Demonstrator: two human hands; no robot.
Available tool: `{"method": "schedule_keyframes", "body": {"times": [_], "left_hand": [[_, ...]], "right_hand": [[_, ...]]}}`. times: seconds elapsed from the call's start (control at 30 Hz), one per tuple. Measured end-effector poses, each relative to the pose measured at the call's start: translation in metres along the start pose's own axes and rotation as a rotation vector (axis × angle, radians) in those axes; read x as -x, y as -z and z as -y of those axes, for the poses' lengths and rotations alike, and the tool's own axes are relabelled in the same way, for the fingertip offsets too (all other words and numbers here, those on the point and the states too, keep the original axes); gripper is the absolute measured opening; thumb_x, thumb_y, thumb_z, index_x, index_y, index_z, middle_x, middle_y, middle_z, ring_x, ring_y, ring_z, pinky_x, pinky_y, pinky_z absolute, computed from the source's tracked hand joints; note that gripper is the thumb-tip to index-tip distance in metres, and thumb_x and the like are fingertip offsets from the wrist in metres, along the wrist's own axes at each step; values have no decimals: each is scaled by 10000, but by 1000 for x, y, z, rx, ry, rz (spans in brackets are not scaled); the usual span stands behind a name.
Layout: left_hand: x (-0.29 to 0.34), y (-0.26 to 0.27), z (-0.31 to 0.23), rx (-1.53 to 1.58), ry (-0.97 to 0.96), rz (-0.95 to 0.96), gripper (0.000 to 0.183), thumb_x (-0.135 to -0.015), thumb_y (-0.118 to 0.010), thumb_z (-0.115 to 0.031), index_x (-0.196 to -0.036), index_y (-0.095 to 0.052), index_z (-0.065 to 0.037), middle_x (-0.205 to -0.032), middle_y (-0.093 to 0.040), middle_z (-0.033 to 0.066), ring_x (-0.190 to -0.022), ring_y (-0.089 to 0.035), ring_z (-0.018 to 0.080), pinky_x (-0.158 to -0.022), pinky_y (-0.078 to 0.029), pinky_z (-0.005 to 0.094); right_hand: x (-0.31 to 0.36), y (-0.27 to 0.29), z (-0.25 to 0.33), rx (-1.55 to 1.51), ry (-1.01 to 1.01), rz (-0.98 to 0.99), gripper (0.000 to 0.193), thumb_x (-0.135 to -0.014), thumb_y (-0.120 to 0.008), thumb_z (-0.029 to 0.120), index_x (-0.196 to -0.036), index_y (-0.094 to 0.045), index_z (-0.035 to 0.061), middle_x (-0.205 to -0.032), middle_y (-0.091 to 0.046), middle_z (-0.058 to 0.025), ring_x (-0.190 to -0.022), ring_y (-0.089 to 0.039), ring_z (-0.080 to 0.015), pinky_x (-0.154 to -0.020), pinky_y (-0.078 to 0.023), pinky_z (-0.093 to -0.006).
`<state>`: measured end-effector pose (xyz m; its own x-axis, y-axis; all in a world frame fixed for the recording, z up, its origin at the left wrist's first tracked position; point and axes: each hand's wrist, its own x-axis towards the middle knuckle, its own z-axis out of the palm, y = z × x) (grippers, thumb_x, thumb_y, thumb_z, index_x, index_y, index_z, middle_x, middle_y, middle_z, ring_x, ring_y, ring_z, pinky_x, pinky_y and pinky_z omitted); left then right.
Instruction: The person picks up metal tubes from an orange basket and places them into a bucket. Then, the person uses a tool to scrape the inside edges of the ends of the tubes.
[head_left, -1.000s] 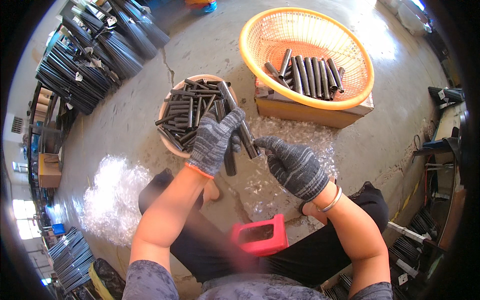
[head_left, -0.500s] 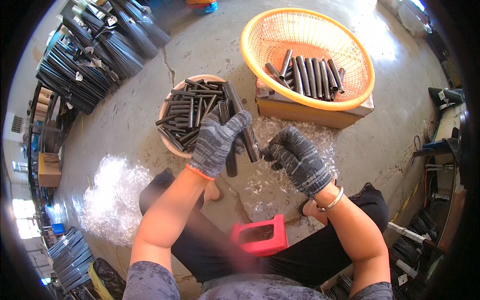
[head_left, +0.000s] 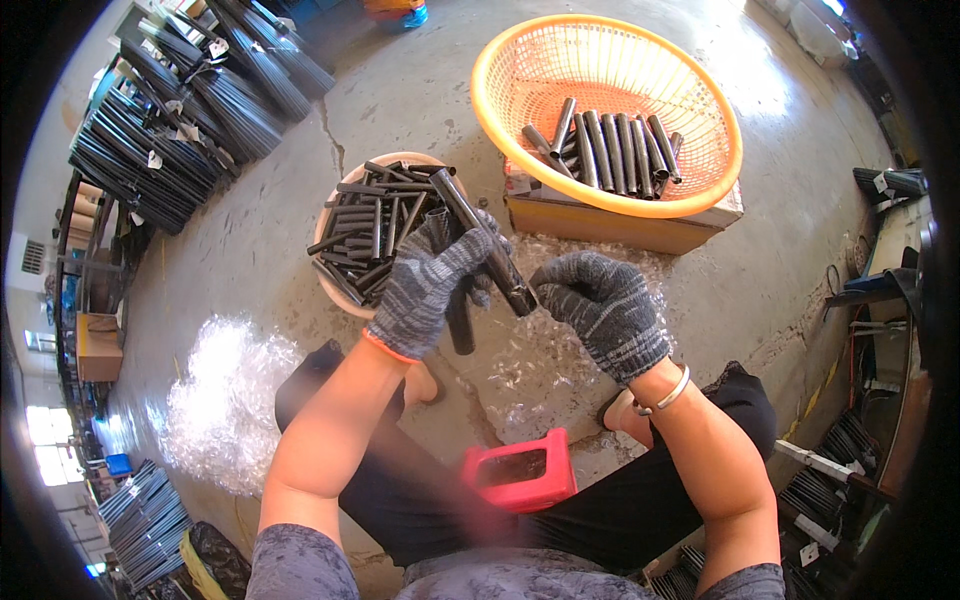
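Observation:
My left hand (head_left: 420, 290), in a grey knitted glove, is wrapped round two black tubes. The longer-looking tube (head_left: 465, 215) slants down to the right across my fingers. The second tube (head_left: 460, 328) passes through my palm, its lower end sticking out below. My gloved right hand (head_left: 605, 315) is closed in a pinch beside the lower end of the slanting tube; what its fingertips hold, if anything, is too small to make out. Behind my left hand stands a pale round tub (head_left: 345, 298) heaped with short black tubes (head_left: 378, 228).
An orange mesh basket (head_left: 705, 100) with several black tubes (head_left: 628, 150) rests on a cardboard box (head_left: 620, 225). Clear plastic scraps (head_left: 225, 410) lie heaped at left and scattered ahead of me. A red plastic stool (head_left: 520, 480) is between my legs. Bundled rods (head_left: 140, 150) stand far left.
The slanting tube's lower end has swung slightly right and up. My right hand has shifted a little up and right, its fingers still pinched. The whole view has moved slightly.

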<state>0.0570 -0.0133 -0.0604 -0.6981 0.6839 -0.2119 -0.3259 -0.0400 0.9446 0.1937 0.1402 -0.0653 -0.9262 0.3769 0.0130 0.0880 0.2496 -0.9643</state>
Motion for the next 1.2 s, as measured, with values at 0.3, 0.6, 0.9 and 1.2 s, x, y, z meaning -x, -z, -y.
{"method": "schedule_keyframes", "body": {"times": [0.3,0.6,0.9,1.2], "left_hand": [[-3,15,4,271,69,54,316,-837,-571,-150,-1127,-572,-25,-1001,-653,114,-856,-625,168,-733,-499,276],[-8,22,17,276,30,65,349,-792,-603,-95,-1128,-572,-3,-1033,-634,93,-886,-625,193,-784,-526,299],[-2,7,9,87,47,65,321,-805,-673,-102,-1103,-570,-40,-968,-632,77,-892,-615,182,-780,-519,311],[-2,8,15,-60,18,96,295,-810,-687,-100,-1076,-575,-38,-927,-632,59,-872,-606,161,-774,-509,301]], "right_hand": [[-2,-2,-8,-580,-535,70,94,-839,-634,73,-851,-581,-3,-758,-612,-70,-744,-649,-184,-670,-531,-298],[1,-14,-21,-729,-534,95,113,-854,-616,77,-863,-550,-15,-805,-600,-95,-744,-650,-220,-665,-557,-317],[3,-8,-23,-127,-82,12,106,-788,-650,58,-866,-651,-14,-785,-663,-140,-708,-630,-171,-645,-501,-320],[2,-9,-8,-33,7,93,145,-811,-639,17,-954,-654,-2,-852,-665,-54,-757,-578,-81,-703,-495,-250]]}}
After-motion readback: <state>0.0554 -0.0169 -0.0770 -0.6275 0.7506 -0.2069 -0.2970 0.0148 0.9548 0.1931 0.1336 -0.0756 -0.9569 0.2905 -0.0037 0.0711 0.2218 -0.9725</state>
